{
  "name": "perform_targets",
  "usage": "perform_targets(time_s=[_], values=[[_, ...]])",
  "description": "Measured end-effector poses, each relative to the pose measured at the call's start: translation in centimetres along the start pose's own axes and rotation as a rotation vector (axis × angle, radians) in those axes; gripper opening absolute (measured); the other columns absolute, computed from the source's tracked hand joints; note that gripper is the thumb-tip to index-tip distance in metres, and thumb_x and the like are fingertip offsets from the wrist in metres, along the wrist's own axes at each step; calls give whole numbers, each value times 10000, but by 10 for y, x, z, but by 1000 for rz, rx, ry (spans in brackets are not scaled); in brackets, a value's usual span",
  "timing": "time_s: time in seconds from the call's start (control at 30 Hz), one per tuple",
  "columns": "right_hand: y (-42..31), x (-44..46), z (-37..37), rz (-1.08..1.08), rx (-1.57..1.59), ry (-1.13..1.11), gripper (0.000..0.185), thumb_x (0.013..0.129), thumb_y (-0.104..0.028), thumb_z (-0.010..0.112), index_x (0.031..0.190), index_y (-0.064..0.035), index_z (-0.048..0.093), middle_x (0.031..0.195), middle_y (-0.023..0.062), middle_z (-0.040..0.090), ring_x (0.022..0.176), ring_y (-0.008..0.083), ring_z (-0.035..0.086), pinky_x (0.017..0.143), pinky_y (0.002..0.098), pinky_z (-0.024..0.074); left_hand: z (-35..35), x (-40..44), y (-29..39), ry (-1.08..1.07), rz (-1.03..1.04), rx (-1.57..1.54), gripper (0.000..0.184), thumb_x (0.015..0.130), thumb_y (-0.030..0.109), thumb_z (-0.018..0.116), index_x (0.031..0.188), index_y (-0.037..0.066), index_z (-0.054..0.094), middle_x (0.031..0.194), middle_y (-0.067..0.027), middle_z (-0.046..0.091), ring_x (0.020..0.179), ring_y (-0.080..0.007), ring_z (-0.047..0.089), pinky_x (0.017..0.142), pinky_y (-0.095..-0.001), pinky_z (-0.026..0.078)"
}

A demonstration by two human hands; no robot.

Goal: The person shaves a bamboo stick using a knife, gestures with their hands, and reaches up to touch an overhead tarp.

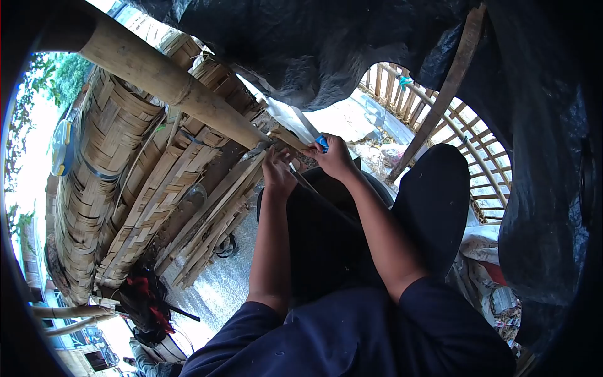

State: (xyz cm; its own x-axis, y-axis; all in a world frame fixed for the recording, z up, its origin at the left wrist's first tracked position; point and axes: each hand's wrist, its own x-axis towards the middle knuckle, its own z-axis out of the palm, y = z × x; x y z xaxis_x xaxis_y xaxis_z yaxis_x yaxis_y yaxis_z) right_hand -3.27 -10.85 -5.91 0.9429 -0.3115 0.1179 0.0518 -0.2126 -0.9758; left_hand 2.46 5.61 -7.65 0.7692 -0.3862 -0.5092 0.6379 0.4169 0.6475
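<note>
My right hand (334, 157) is closed round a blue handle (322, 143), from which a pale, flat blade (304, 124) points up and to the left. Just left of it, my left hand (278, 168) has its fingers bent near a thin piece of wood or bamboo (290, 139) that runs between the two hands. Whether the left fingers grip that piece is hard to tell. A thick bamboo pole (182, 91) slants down from the upper left and ends beside my left hand. Below the hands, a dark round container shows between my knees.
Rolled woven bamboo (103, 182) and stacked strips (217, 220) stand at the left. Black plastic sheeting (301, 56) hangs overhead. At the right are a slanted wooden post (443, 94), a bamboo lattice (480, 151) and sacks (487, 248). A dark red-and-black bag (147, 301) lies lower left.
</note>
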Motion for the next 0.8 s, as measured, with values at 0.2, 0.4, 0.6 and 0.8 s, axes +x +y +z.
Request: perform_targets(time_s=[0.2, 0.4, 0.6, 0.8], values=[[0, -3, 4, -46, 85, 7, 423, 746, -108, 794, 626, -69, 390, 579, 19, 480, 577, 89, 455, 559, 284, 414, -8, 15, 14, 69, 3, -151, 753, 880, 565, 413, 1375, 3, 327, 1356, -204, 400, 1305, -331, 317, 1107, -436, 88], [-6, -5, 0, 0, 30, -10, 420, 740, -155, 805, 628, -50, 415, 580, 23, 482, 557, 119, 447, 564, 299, 416, -25, 35, 12, 61, -2, -124, 773, 872, 574, 420, 1364, -16, 335, 1349, -209, 385, 1295, -349, 328, 1089, -458, 217], [-9, -7, -4, 24, 17, 3, 428, 728, -182, 817, 632, -56, 419, 588, 21, 478, 564, 120, 451, 575, 299, 418, -25, 28, 15, -152, 188, -198, 710, 874, 575, 418, 1280, -7, 436, 1338, -179, 433, 1285, -280, 333, 1128, -395, 62], [2, -2, -3, 22, 11, 0, 406, 731, -224, 811, 663, -39, 456, 617, 39, 527, 582, 137, 495, 595, 304, 432, 0, -32, 35, -214, 405, 233, 540, 891, 477, 473, 1243, 67, 470, 1377, -134, 447, 1364, -295, 314, 1112, -491, 188]])
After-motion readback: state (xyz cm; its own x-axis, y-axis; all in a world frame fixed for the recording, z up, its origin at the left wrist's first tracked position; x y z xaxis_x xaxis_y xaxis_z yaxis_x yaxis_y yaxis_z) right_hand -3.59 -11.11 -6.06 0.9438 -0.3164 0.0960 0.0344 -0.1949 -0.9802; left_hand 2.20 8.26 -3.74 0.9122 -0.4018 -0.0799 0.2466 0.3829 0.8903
